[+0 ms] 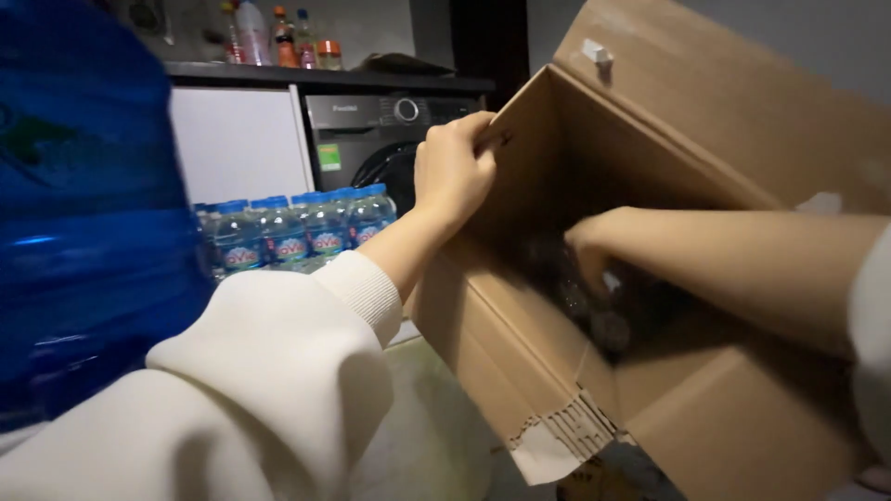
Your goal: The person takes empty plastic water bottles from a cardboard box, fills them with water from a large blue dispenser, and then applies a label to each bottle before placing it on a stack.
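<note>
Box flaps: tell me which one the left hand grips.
The left hand grips the far-left flap at its top edge; the wide upper flap is untouched.

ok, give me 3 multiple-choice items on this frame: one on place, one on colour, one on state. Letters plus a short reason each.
1. Where is the right hand?
A. On the large jug
B. Down inside the cardboard box
C. On the washing machine

2. What colour are the caps of the small water bottles?
A. Red
B. White
C. Blue

3. How is the left hand placed on the box?
A. Gripping the box's upper rim
B. Flat under the box's bottom
C. Clear of it

Answers:
1 B: the forearm runs over the box's edge and the hand sits in its dark inside; whether it holds anything there cannot be told.
2 C: every cap in the row shows blue.
3 A: its fingers curl over the top edge of the box wall.
</note>
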